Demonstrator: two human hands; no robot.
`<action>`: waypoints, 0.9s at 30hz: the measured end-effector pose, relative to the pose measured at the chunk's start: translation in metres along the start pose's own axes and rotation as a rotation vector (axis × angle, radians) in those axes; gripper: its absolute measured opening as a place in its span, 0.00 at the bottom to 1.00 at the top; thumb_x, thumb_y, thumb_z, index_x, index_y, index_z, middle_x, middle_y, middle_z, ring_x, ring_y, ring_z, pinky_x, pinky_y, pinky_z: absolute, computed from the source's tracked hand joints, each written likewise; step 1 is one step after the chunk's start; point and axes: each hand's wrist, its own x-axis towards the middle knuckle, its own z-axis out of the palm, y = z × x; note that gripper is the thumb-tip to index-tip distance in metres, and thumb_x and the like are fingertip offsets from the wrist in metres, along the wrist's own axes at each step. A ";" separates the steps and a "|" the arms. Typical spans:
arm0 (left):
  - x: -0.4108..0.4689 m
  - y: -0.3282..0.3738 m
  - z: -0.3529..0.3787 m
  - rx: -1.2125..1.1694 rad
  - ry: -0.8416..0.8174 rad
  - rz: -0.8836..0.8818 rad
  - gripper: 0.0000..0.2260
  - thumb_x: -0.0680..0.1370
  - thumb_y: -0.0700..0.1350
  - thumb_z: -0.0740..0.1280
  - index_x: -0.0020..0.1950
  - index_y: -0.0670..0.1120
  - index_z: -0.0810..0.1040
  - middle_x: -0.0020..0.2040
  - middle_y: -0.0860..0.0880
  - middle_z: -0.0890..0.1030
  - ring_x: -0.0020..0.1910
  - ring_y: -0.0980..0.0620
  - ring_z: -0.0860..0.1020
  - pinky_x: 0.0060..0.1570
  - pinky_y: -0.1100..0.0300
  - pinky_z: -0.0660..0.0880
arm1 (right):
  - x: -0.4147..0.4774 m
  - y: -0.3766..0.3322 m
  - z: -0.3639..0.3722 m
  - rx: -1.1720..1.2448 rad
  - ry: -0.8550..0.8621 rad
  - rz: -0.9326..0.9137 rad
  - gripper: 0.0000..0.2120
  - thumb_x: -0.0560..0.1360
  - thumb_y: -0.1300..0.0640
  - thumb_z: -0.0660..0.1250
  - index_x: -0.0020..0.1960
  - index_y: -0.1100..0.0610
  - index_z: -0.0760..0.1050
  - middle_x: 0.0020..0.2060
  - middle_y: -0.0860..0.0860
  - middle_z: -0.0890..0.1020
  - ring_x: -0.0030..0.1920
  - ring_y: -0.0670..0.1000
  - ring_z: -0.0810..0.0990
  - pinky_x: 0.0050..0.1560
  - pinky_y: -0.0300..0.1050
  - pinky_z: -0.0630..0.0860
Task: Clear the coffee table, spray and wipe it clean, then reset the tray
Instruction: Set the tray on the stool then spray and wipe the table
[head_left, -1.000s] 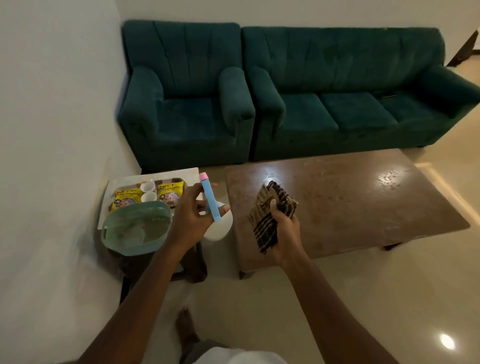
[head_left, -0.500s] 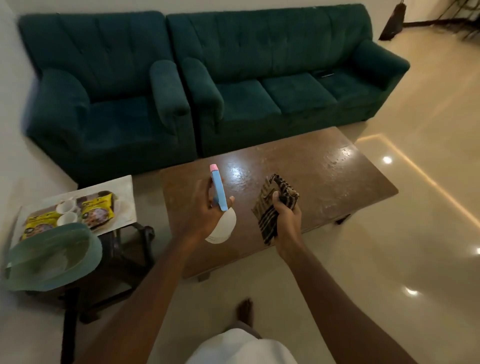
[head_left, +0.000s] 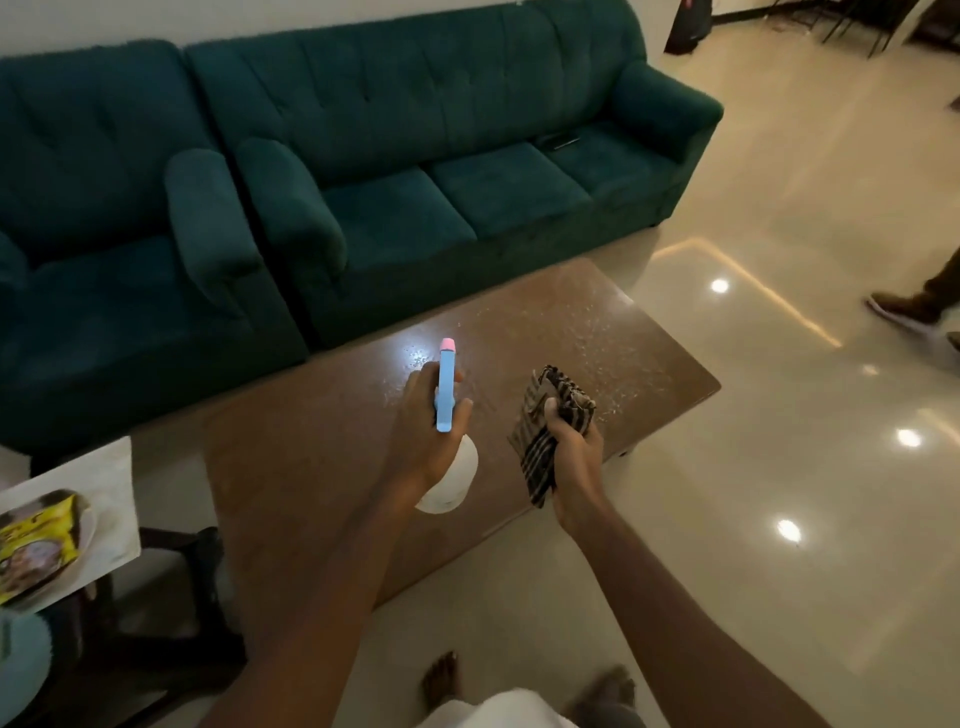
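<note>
We note one head-worn wide-angle view, looking forward and down, close over the coffee table (head_left: 311, 467) toward the sofa (head_left: 441, 208).

Coffee table (head_left: 597, 332) top bare; sofa (head_left: 447, 156) blocks far side.

Dim warm indoor light, ceiling-lamp glare spots on the glossy floor (head_left: 779, 467) and coffee table (head_left: 519, 332), wide-angle bending at edges.

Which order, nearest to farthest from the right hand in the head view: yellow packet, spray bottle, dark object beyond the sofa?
1. Spray bottle, just left of the right hand, in the left hand.
2. Yellow packet, far left on the tray.
3. Dark object, far beyond the sofa.
</note>
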 end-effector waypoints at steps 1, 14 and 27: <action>0.005 0.011 0.012 -0.039 -0.008 -0.015 0.12 0.76 0.42 0.69 0.59 0.41 0.76 0.51 0.46 0.79 0.43 0.59 0.73 0.51 0.71 0.72 | 0.010 -0.007 -0.008 0.001 0.002 0.002 0.05 0.78 0.56 0.70 0.54 0.50 0.79 0.56 0.54 0.83 0.56 0.56 0.82 0.56 0.56 0.80; 0.068 0.141 0.205 -0.399 -0.073 -0.280 0.06 0.76 0.47 0.64 0.49 0.58 0.74 0.44 0.52 0.77 0.39 0.48 0.78 0.38 0.47 0.81 | 0.160 -0.128 -0.151 -0.136 -0.087 0.006 0.04 0.78 0.55 0.70 0.50 0.46 0.78 0.53 0.52 0.84 0.55 0.56 0.83 0.57 0.57 0.80; 0.150 0.200 0.320 -0.368 -0.103 -0.355 0.06 0.77 0.40 0.65 0.47 0.49 0.80 0.29 0.54 0.73 0.23 0.60 0.69 0.27 0.64 0.67 | 0.301 -0.186 -0.227 -0.170 0.000 0.107 0.13 0.77 0.59 0.67 0.61 0.57 0.76 0.55 0.60 0.83 0.54 0.60 0.83 0.56 0.62 0.80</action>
